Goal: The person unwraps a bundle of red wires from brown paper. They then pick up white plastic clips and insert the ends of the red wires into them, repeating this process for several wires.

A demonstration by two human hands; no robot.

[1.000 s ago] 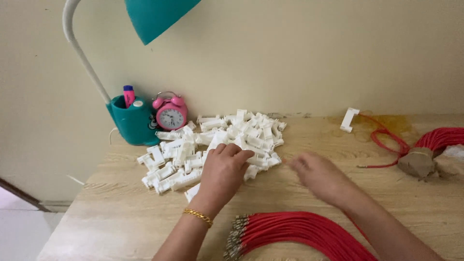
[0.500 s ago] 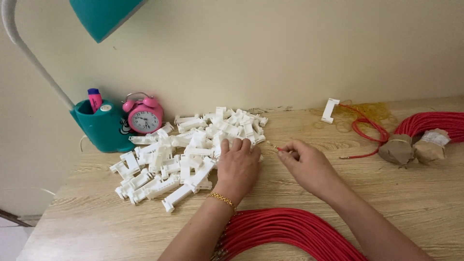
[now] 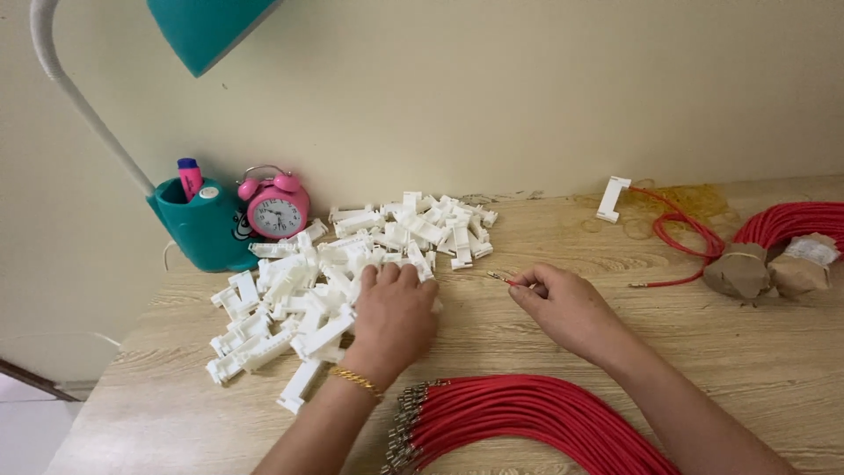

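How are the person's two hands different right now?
The left hand lies palm-down, fingers spread, on the pile of white plastic connectors; the right hand is curled, pinching a thin metal-tipped wire end. The left wears a gold bracelet; the right wrist is bare. Both rest on the wooden table.

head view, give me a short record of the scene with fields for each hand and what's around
left hand: left hand palm down on the pile of white plastic connectors
right hand: right hand pinches the metal tip of a red wire
near edge: bundle of red wires
back left: teal lamp base, pink alarm clock
surface: wooden table
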